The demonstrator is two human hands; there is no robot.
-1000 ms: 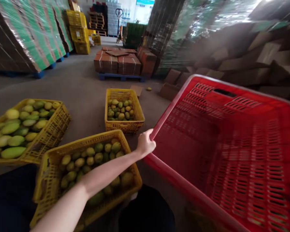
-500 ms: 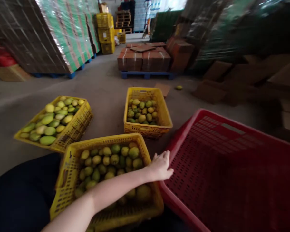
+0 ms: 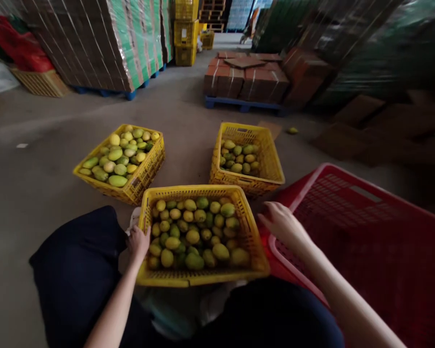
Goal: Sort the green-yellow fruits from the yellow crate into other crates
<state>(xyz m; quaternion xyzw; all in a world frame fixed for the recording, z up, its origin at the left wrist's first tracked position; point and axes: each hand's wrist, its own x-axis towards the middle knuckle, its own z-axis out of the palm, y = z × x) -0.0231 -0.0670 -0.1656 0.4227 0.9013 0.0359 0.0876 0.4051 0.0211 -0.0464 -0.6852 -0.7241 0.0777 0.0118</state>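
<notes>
A yellow plastic crate (image 3: 203,278) holding many yellow-green fruits (image 3: 192,237) stands right in front of me. My left hand (image 3: 139,241) is closed around the crate's left rim. My right hand (image 3: 281,223) hovers between the crate's right side and the large red plastic crate (image 3: 311,179), over the red rim. Its fingers are loosely bent and apart, and nothing shows in them. The inside of the red crate is dark, and I see no fruit there.
Two more yellow crates with fruit, one at left (image 3: 145,176) and one behind (image 3: 271,159), stand on the floor. A loose fruit (image 3: 292,131) lies farther off. Wrapped pallet stacks (image 3: 141,43), brown boxes on a blue pallet (image 3: 244,87) and cardboard pieces (image 3: 358,108) lie beyond.
My left hand has left the red crate's rim and moved left to the yellow crate's left rim. My right hand has come into view. The camera view has shifted left and down.
</notes>
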